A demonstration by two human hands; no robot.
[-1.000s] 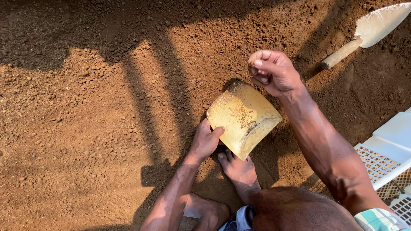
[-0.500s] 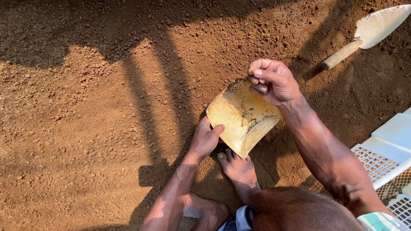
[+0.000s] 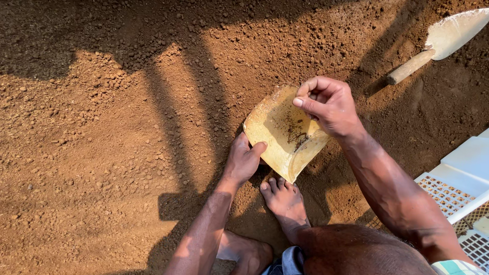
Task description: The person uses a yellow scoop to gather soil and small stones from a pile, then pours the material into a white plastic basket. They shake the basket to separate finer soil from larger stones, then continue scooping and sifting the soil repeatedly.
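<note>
A curved, yellowish flat scoop (image 3: 281,133) with dirt on it stands tilted on the brown soil in front of me. My left hand (image 3: 243,160) grips its lower left edge, thumb over the rim. My right hand (image 3: 328,104) is closed over its upper right corner. My bare foot (image 3: 285,201) rests on the soil just below the scoop.
Loose reddish-brown soil (image 3: 102,153) with small clods covers the ground. A trowel (image 3: 440,40) with a pale blade and wooden handle lies at the upper right. White perforated plastic crates (image 3: 458,188) stand at the right edge. Long shadows cross the soil.
My right hand came down from above the scoop and took hold of its upper right corner. My left hand kept its grip on the lower edge.
</note>
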